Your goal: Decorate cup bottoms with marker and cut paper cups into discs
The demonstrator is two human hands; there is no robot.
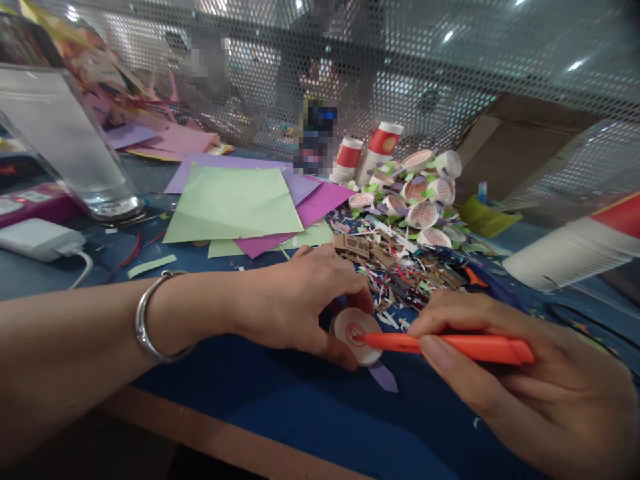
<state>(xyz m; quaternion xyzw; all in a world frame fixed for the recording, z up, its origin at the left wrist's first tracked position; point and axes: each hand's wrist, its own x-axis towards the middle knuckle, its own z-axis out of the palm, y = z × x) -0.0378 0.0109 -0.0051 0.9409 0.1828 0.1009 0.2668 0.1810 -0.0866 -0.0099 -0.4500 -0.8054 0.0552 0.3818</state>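
Note:
My left hand (305, 300), a silver bangle at its wrist, has its thumb and fingers round a short white paper cup piece (370, 323) whose round face is up. Orange lines are drawn on that face, and a purple paper tab (384, 378) sticks out from under its near edge. Between the thumb and fingers of my right hand (505, 373) is an orange marker (450, 345). Its tip meets the drawn lines. Behind the hands stands a heap of similar cup pieces (423, 215) with orange drawings and green and purple tabs.
Coloured paper sheets (235, 200) lie behind my left hand. Cardboard and paper scraps (395, 267) spread across the blue table (280, 407). Cup stacks (570, 250) are at right and back. A water bottle (75, 140) and white charger (43, 239) are left; a perforated metal screen (420, 73) stands behind.

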